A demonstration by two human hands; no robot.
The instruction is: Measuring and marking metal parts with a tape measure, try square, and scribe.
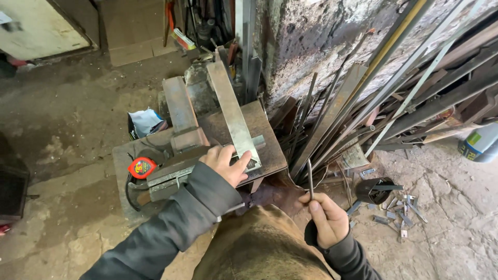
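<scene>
My left hand (226, 164) presses down on the near end of a long flat steel bar (231, 111) that lies across a rusty metal workbench plate (264, 132). The fingers rest on the bar near a small metal piece at its end. My right hand (327, 220) is off to the right, below the bench, shut on a thin dark metal rod (309, 179) held upright. A heavy rusty vise (181, 127) stands on the bench left of the bar, and a red tape measure (141, 167) lies by its near side.
Many long steel bars and rods (384, 88) lean against a rough stone wall at right. Small metal offcuts (402, 212) and a dark can (374, 190) lie on the dirt floor. A crumpled bag (145, 122) sits behind the bench. A spray can (480, 145) lies far right.
</scene>
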